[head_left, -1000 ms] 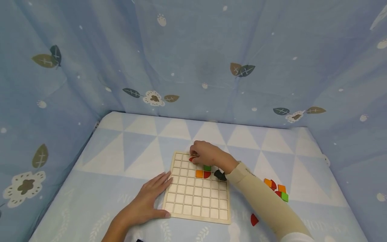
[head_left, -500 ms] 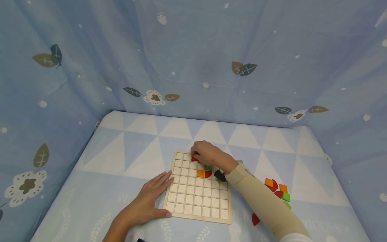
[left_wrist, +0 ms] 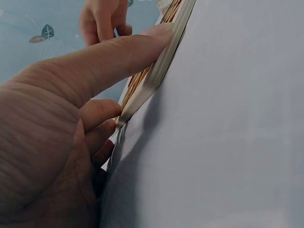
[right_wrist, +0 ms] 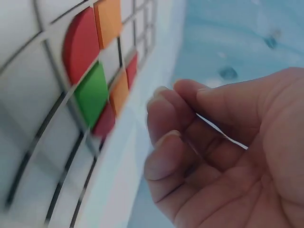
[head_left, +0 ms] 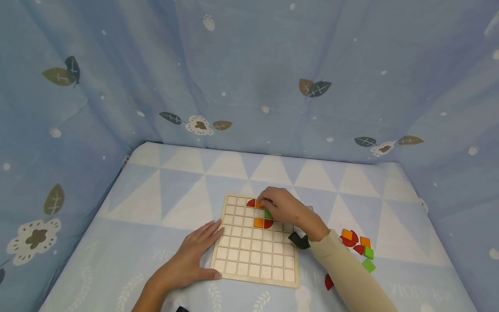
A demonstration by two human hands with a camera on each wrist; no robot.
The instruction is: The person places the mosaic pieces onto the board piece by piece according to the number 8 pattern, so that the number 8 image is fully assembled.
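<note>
Right hand [right_wrist: 228, 156]: fills the lower right, fingers loosely curled, holding nothing.
Grid board [right_wrist: 28, 156]: left of the hand, pale squares with dark grooves.
Red piece [right_wrist: 81, 43]: up and left of the fingertips, rounded edge.
Orange tile [right_wrist: 109, 19]: touching the red piece.
Green tile [right_wrist: 91, 94]: just left of the fingertips.

A makeshift recording booth, not a lived-in room: a blue cloth [head_left: 249, 65] printed with leaves and flowers hangs as walls on three sides of a table [head_left: 156, 186]. The table wears a pale blue cover with white triangles. A wooden grid board [head_left: 253, 255] lies at its middle.
</note>
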